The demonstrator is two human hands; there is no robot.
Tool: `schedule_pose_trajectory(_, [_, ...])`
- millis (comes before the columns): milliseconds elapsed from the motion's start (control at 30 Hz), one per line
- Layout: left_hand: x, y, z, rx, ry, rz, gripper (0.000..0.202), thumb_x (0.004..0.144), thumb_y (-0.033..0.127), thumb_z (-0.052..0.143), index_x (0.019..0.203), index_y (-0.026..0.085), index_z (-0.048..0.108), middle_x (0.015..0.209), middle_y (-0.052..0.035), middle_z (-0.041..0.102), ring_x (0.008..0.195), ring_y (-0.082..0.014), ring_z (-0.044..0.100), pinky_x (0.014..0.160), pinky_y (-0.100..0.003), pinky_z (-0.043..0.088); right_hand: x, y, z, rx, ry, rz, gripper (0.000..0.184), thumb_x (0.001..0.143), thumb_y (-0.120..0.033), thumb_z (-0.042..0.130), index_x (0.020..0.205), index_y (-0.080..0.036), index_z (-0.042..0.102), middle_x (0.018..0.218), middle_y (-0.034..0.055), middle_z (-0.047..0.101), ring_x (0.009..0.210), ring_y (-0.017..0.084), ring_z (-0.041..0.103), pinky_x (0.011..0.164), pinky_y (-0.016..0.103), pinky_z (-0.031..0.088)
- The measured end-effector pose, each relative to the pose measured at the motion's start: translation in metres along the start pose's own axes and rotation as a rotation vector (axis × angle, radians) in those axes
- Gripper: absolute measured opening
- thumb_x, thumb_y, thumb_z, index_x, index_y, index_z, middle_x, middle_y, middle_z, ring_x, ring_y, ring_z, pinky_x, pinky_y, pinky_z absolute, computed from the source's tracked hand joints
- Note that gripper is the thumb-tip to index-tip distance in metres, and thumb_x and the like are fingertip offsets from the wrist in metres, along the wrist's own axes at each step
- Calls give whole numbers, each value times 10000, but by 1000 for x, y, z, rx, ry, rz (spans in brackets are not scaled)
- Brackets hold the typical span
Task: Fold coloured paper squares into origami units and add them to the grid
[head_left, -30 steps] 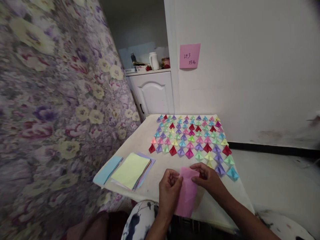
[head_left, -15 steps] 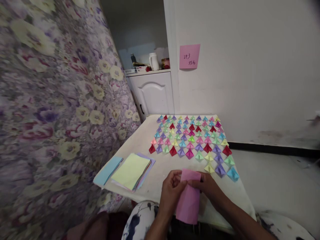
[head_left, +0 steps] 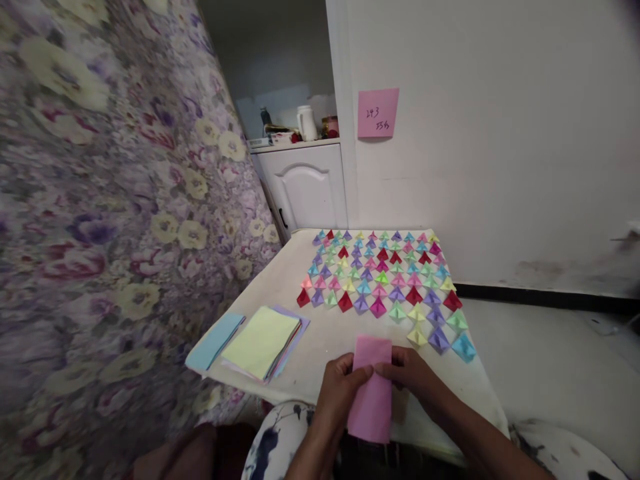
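a pink strip of paper is held in front of the body, its upper part seen against a cream-topped table and its lower end seen past the table's near edge. the strip's left side is pinched by the left hand, with the thumb laid across the front. the right side is pinched by the right hand, whose thumb is pressed on the front too, so that the two thumb tips are brought close together above the strip's middle. how the fingers are set behind the paper cannot be told for certain, as they are mostly hidden.

beyond the hands, the far part of the table is filled with rows of small folded paper pieces in red, purple, green, yellow, pink and blue, and some are set nearer along the right side. to the left, a stack of coloured sheets is topped by a pale yellow one, and just beside it a light blue paper is laid at the table's left corner. a white jug is stood on a white cabinet at the back, and a handwritten pink note is fixed to the wall
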State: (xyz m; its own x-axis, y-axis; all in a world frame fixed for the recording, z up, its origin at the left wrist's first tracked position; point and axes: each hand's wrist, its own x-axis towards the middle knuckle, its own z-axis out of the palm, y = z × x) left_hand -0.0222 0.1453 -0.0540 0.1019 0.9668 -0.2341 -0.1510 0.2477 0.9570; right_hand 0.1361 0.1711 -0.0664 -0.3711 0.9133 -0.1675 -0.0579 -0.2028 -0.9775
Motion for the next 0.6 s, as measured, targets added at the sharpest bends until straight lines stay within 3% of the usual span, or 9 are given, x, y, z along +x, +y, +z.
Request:
schedule_pose_trajectory(167, [0,3,0,-67,27,13,258,656,278,684,839,96,684,624,-30,646,564,-151,557,543,-241,402,1,0,1,-26,1,-19,211,638,-326,658,661,-126,595,508,-49,477,440,64,365,433,203,256])
schedule_pose_trajectory(400, [0,5,2,-111,46,20,237,649,288,694,790,98,679,614,-28,644,528,-133,537,521,-232,399,3,1,-1,-124,89,-5,281,647,-354,642,536,-174,458,436,-69,432,412,70,359,423,207,267])
schedule_pose_trajectory(600, [-1,3,2,-81,-72,-17,315,641,302,720,880,98,690,715,-55,682,618,-161,580,596,-255,427,3,-2,-3,-207,127,-34,278,644,-331,630,507,-181,441,428,-70,425,421,71,357,429,206,272])
